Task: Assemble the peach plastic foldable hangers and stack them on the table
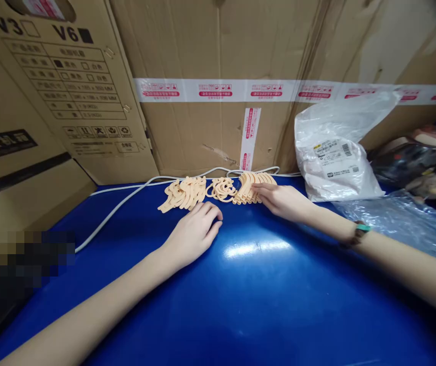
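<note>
Three groups of flat, pale beige pieces lie in a row at the back of the blue tabletop. On the left is a heap of wavy pieces [187, 190]; ring-like pieces [222, 188] lie in the middle. The curved pieces [246, 189] on the right overlap in a fanned row. My right hand [284, 201] is at this row, fingertips closed on a curved piece, partly hidden by the fingers. Just in front of the wavy heap rests my left hand [195, 231], fingers loosely bent, thumb apart, holding nothing visible.
Cardboard boxes [218, 46] wall off the back and left. A white cable [126, 195] runs behind the pieces. To the right stand a white plastic bag [336, 157] with a label and a clear plastic sheet [404, 218]. The blue tabletop [240, 300] stretches toward me.
</note>
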Tool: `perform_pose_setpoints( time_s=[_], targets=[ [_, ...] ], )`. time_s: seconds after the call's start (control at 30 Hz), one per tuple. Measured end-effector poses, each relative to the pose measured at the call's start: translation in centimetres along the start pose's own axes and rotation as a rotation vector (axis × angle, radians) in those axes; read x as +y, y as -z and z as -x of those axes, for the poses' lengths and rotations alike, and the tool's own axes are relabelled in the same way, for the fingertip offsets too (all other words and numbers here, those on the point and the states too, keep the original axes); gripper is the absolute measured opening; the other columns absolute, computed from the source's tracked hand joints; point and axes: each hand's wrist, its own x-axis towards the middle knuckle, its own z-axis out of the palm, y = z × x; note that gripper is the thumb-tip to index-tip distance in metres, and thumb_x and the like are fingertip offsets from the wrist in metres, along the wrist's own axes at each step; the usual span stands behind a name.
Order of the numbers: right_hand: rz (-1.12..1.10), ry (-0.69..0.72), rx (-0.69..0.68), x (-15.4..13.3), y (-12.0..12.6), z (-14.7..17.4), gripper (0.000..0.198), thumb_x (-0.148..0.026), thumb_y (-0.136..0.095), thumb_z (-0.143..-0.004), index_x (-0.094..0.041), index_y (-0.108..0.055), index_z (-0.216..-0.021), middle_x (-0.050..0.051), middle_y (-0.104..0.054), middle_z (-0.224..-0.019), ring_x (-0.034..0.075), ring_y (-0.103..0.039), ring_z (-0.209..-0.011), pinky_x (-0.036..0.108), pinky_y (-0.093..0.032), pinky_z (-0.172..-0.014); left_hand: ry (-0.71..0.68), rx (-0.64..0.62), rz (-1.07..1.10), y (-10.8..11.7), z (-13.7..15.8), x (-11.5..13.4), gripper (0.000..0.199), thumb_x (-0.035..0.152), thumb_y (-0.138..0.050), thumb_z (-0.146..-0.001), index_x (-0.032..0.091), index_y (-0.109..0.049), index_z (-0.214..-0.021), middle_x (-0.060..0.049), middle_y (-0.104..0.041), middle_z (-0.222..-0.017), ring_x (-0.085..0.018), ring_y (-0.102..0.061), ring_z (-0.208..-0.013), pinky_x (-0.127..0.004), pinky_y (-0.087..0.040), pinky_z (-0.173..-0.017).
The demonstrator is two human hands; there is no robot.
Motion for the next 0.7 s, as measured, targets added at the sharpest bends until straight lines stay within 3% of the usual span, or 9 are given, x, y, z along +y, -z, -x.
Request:
perform_pose_setpoints(
  time_s=[0.2,0.27,0.37,0.5,0.7],
  targets=[
    [-0.043,-0.032,0.092,-2.9,0.4,0.6,0.037,-0.019,-0.039,-0.096,-0.008,-0.056,-0.126,0.016,-0.054,-0.136,0.026,-0.054,-0.123,0.042,-0.051,-0.097,0.019,-0.023,0.029,-1.1,0.2,-0.3,0.03,0.026,-0.037,-0.097,0.016,-0.056,-0.119,-0.011,-0.057,-0.13,-0.024,-0.052,-0.121,-0.043,-0.04,-0.105],
    [-0.185,0.023,0.125,-4.5,0.5,1.0,0.036,-0.021,-0.04,-0.096,-0.01,-0.056,-0.127,0.014,-0.058,-0.132,0.023,-0.053,-0.124,0.039,-0.047,-0.102,0.028,-0.049,0.033,-1.4,0.4,-0.1,0.039,0.034,-0.038,-0.098,0.015,-0.051,-0.129,-0.012,-0.049,-0.141,-0.026,-0.045,-0.13,-0.044,-0.035,-0.11],
    [-0.337,0.112,0.053,-6.2,0.1,1.5,0.038,-0.03,-0.043,-0.096,-0.013,-0.055,-0.129,0.014,-0.057,-0.134,0.022,-0.055,-0.122,0.04,-0.047,-0.102,0.028,-0.1,0.021,-1.6,0.7,0.1,0.053,0.046,-0.038,-0.096,0.016,-0.043,-0.139,-0.012,-0.038,-0.15,-0.026,-0.034,-0.139,-0.045,-0.027,-0.115],
    [-0.37,0.129,-0.016,-6.3,-0.5,2.0,0.047,-0.039,-0.044,-0.096,-0.01,-0.052,-0.133,0.017,-0.051,-0.139,0.025,-0.05,-0.127,0.043,-0.042,-0.106,0.014,-0.148,0.005,-1.6,0.9,0.2,0.057,0.047,-0.031,-0.098,0.015,-0.036,-0.145,-0.011,-0.032,-0.153,-0.023,-0.027,-0.142,-0.042,-0.023,-0.117],
    [-0.385,0.117,-0.001,-5.9,-0.7,2.1,0.047,-0.039,-0.044,-0.096,-0.011,-0.054,-0.132,0.018,-0.052,-0.138,0.026,-0.051,-0.126,0.045,-0.042,-0.105,0.011,-0.132,-0.005,-1.5,0.9,0.3,0.056,0.045,-0.034,-0.097,0.014,-0.04,-0.142,-0.012,-0.034,-0.151,-0.024,-0.031,-0.14,-0.043,-0.027,-0.115]
  ],
)
